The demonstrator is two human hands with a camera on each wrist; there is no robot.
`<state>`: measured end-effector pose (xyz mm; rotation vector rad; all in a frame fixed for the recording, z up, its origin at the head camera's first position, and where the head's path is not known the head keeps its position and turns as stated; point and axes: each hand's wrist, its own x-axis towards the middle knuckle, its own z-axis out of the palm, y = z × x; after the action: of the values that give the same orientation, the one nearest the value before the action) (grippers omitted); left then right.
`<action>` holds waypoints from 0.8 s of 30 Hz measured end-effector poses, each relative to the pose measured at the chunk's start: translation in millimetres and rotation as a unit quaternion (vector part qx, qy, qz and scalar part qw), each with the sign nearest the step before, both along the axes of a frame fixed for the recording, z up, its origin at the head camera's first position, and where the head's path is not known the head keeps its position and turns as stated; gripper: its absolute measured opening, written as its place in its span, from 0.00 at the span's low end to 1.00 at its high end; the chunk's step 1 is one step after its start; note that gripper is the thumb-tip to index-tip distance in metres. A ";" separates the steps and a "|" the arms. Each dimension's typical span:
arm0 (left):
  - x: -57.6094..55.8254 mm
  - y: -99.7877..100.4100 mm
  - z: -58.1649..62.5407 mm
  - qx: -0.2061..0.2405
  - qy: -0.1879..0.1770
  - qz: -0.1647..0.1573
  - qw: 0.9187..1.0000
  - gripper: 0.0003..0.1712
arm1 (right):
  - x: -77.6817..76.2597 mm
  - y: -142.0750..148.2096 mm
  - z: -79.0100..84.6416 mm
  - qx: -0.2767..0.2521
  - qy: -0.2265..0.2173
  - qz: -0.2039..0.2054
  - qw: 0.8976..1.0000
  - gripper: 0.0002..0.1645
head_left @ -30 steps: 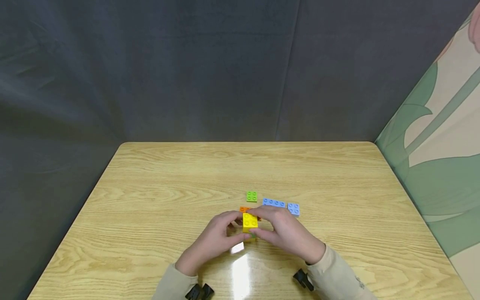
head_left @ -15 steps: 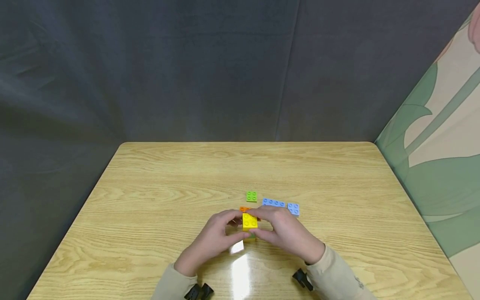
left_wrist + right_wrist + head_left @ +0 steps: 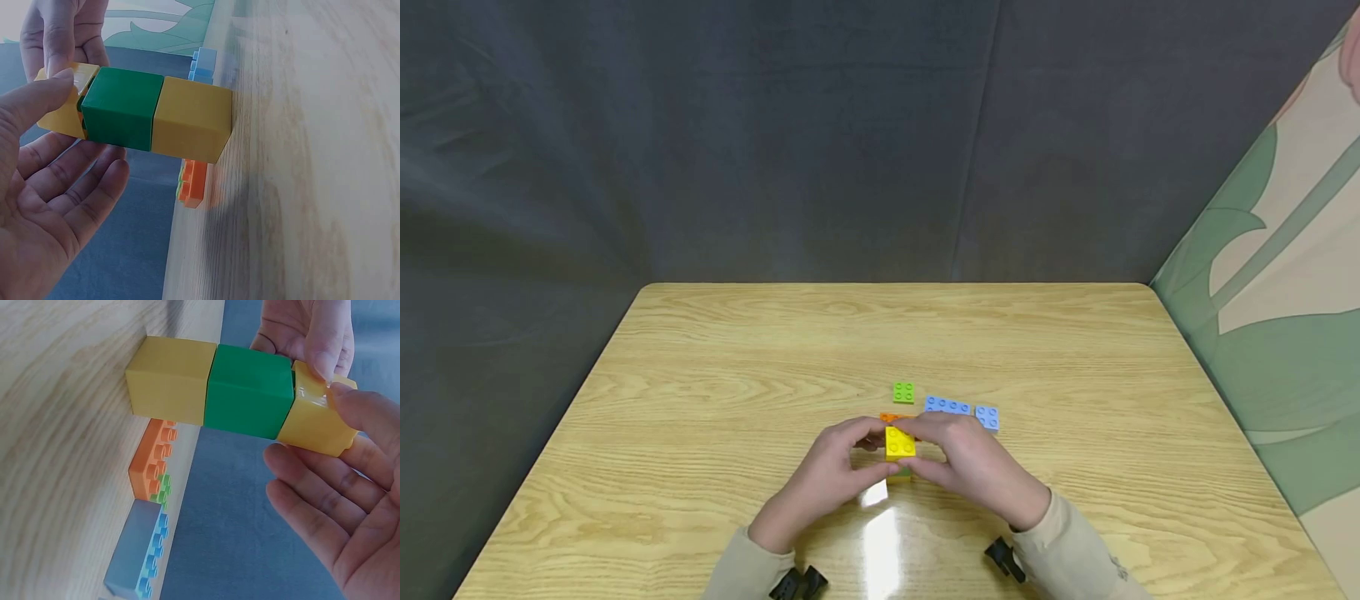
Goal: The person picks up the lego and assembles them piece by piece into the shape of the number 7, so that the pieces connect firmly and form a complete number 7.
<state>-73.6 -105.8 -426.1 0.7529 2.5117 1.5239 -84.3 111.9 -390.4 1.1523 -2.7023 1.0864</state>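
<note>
Left hand [image 3: 833, 467], left of tower [image 3: 206, 386], and right hand [image 3: 966, 462], right of it: thumbs and fingers both pinching its yellow top block [image 3: 900, 444]. Tower upright on wooden table [image 3: 700, 383], green block [image 3: 123, 109] mid, slight gap above. Behind tower, orange brick [image 3: 147, 459]; behind-right, blue bricks [image 3: 947, 406]; farthest behind, lime brick [image 3: 903, 392].

Wood-grain table [image 3: 737, 358], dark blue-grey curtain [image 3: 812, 150] behind it and down the left, green-and-cream leaf-print panel [image 3: 1292, 375] along the right. Loose on the table, studs up — lime green brick [image 3: 904, 392] farthest out, orange brick [image 3: 145, 461] nearer and partly hidden, long blue brick [image 3: 947, 405] to the right, small blue brick [image 3: 988, 418] just beside its end. Bright glare [image 3: 881, 546] on the near tabletop.
</note>
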 end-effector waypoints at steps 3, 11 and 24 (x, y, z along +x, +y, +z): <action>0.2 -0.2 -0.4 0.001 0.001 -0.001 1.000 0.19 | 0.1 -0.6 0.3 0.004 0.006 0.000 1.000 0.24; 0.0 -0.9 -1.6 -0.004 -0.005 0.004 1.000 0.18 | 0.4 -1.0 1.6 0.025 0.023 0.003 0.999 0.23; -1.0 -1.2 -2.7 0.006 -0.009 -0.001 1.000 0.18 | -2.2 -2.0 5.1 0.050 0.035 0.015 0.998 0.22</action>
<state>-74.6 -106.9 -428.8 0.7405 2.4903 1.5388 -86.5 109.9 -385.3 1.2234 -2.7226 0.9057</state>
